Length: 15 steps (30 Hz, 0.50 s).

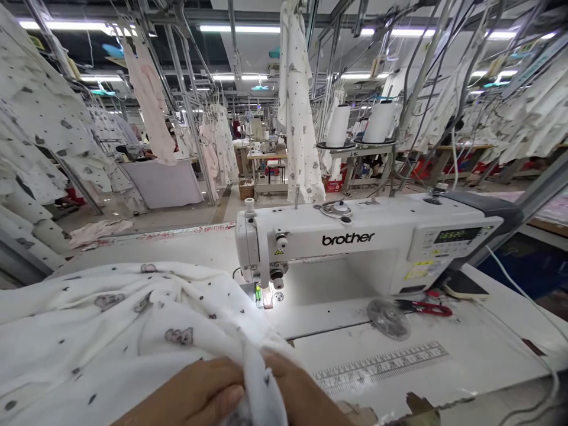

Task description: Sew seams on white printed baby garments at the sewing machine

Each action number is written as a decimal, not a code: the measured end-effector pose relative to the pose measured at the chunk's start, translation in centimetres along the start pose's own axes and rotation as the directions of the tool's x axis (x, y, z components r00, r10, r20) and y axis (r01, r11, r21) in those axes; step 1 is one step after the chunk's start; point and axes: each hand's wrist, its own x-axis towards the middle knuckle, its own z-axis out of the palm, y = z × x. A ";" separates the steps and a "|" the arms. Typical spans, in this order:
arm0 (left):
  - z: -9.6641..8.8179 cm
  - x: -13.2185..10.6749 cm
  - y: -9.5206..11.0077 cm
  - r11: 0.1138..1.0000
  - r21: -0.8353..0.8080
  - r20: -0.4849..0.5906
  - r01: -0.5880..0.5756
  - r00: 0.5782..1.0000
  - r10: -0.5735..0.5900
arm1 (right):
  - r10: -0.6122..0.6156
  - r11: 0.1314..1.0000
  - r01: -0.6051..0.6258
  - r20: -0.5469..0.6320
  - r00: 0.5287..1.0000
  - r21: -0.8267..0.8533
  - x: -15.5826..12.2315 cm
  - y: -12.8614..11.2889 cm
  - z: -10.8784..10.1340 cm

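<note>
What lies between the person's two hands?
The head view shows a gathered fold of white printed fabric pinched between the left hand and the right hand.

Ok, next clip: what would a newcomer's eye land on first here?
The white Brother sewing machine fills the middle of the view, its needle area brightly lit, with two large white thread cones standing behind it. In the foreground, the left hand and right hand pinch a fold of white printed fabric. Pale printed garments hang from overhead rails on both sides and down the aisle.
</note>
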 end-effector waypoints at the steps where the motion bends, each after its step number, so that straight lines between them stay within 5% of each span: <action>1: 0.5 0.1 0.4 0.999 0.039 0.081 -0.010 0.997 0.007 | 0.058 0.998 -0.056 -0.047 0.997 0.024 -1.1 -0.1 -1.1; 3: 0.4 0.1 0.6 0.995 0.094 0.129 -0.014 0.992 0.001 | 0.265 0.963 -0.254 -0.146 0.953 0.092 -3.0 0.1 -2.6; 6: -0.7 0.4 0.2 0.985 0.166 0.038 -0.052 0.998 0.046 | 0.436 0.898 -0.410 -0.194 0.879 0.160 -4.4 0.6 -2.6; 11: -1.0 3.4 -0.1 0.927 0.363 -0.109 -0.088 0.985 0.136 | 0.311 0.944 -0.327 -0.200 0.929 -0.052 -2.9 1.3 -0.3; 15: -0.3 5.6 -1.1 0.895 0.412 -0.046 -0.169 0.978 0.206 | 0.192 0.966 -0.228 -0.258 0.947 -0.118 -1.8 1.2 0.3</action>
